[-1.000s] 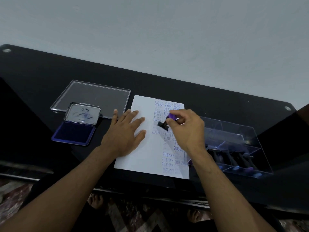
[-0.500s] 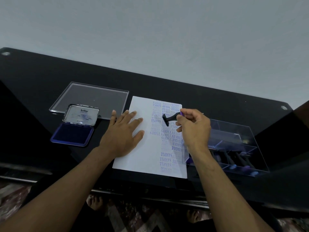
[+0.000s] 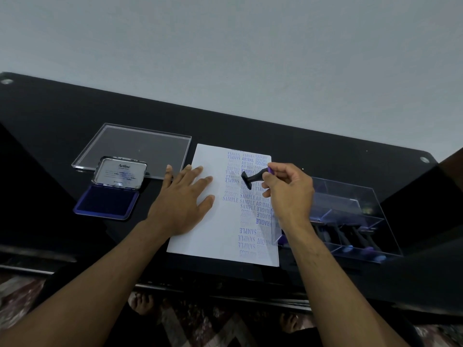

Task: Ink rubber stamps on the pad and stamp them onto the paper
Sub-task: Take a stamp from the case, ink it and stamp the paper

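Holding one rubber stamp (image 3: pixel 251 178) over one paper (image 3: pixel 213 229), right hand (image 3: pixel 288 194) fingers pinching its handle.
Left hand (image 3: pixel 184 199) lies flat, fingers spread; one "Artline" ink pad (image 3: pixel 110 200); prints read "SAMPLE", "AIR MAIL", "FRAGILE".

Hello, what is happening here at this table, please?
A person is stamping a sheet of paper. The left hand rests flat on it. The right hand pinches a rubber stamp above the printed column, its face tilted sideways. The ink pad lies open at the left.

stamp (image 3: pixel 253 178): black, purple-tipped handle, tilted sideways above the paper
ink pad (image 3: pixel 107 202): open, blue, left of paper
paper (image 3: pixel 213 229): white, blue imprints down its right half
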Action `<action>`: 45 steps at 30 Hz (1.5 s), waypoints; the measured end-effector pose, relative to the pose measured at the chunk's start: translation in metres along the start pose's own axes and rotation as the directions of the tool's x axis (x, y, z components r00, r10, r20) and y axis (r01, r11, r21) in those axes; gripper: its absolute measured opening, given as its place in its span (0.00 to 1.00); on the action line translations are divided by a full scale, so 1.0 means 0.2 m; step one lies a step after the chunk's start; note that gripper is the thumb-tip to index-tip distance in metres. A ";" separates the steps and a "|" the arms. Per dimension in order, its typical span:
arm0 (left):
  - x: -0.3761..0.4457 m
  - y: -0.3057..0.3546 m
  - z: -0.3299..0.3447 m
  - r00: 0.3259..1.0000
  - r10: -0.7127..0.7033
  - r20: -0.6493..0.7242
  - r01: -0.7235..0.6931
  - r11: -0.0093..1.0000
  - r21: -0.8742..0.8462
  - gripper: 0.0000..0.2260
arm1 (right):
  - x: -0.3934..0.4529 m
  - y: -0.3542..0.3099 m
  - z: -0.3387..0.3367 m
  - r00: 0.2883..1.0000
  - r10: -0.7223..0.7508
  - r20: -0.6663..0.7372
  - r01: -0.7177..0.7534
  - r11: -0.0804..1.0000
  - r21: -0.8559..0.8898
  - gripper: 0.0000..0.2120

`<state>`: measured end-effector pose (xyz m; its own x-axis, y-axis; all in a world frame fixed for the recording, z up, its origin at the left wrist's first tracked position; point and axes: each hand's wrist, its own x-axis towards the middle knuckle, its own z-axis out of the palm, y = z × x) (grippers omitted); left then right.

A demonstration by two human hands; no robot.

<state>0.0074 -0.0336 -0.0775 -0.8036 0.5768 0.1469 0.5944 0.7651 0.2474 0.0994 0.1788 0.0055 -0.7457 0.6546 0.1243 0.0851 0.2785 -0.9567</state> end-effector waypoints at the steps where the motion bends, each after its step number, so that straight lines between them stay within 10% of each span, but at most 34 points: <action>1: 0.00 0.00 0.00 1.000 0.000 -0.002 0.000 1.000 -0.002 0.33 | 0.00 0.00 0.00 1.000 -0.002 0.001 0.002 1.000 -0.005 0.10; 28: -0.36 -0.32 -0.35 0.956 -0.199 -0.215 0.170 0.975 -0.145 0.25 | -0.23 -0.19 0.50 0.952 -0.143 0.269 0.173 0.981 -0.092 0.11; 45: -0.75 -0.76 -0.34 0.902 -0.380 -0.204 0.374 0.925 -0.070 0.34 | -0.54 -0.39 0.97 0.699 -0.440 0.564 0.615 0.773 -0.159 0.11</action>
<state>0.0345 -0.2562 -0.0714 -0.9572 0.1711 0.2336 0.2471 0.9031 0.3512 0.0442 -0.0505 0.0163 -0.9311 -0.0615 0.3595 -0.2878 0.7293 -0.6208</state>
